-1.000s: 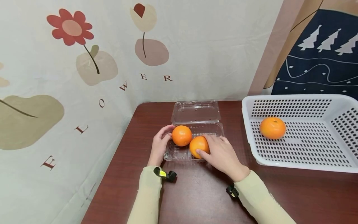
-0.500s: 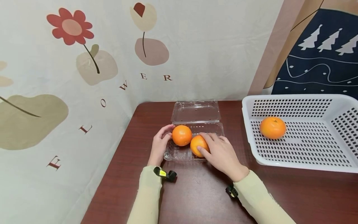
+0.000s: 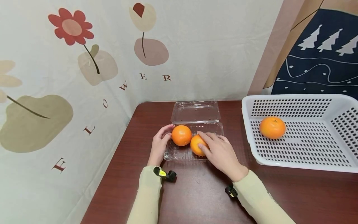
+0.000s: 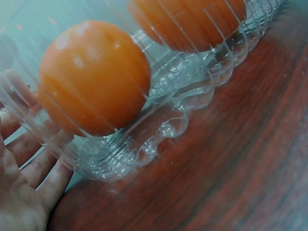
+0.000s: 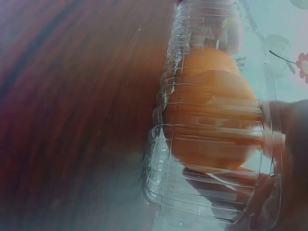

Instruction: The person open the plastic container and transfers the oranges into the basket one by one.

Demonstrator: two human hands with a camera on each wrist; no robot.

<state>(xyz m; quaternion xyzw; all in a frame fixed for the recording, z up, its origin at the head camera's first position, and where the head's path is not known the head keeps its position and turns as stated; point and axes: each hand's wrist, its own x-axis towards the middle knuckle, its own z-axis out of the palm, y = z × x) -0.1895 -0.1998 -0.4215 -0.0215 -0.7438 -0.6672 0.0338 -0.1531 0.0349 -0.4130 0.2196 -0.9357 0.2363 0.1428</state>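
Observation:
An open clear plastic clamshell box (image 3: 179, 155) lies on the table in the head view, its lid (image 3: 195, 112) folded back. Two oranges are in its tray. The left hand (image 3: 160, 144) holds the box's left side, thumb at the rim, fingers against the outer wall, beside the left orange (image 3: 181, 135). Over the right orange (image 3: 197, 145) the right hand (image 3: 222, 152) curls, its thumb on the near side and its fingers across the top. In the left wrist view, left-hand fingers (image 4: 41, 166) show against the wall. Plastic blurs the right hand in the right wrist view.
A white perforated basket (image 3: 253, 152) stands on the right of the dark red wooden table (image 3: 195, 193), holding one orange (image 3: 272, 127). Behind the table hangs a printed cloth (image 3: 212, 53) with flowers and letters. Each wrist carries a black strapped camera.
The right hand and its orange have shifted slightly toward the back of the box. The left hand, the box and the left orange look the same.

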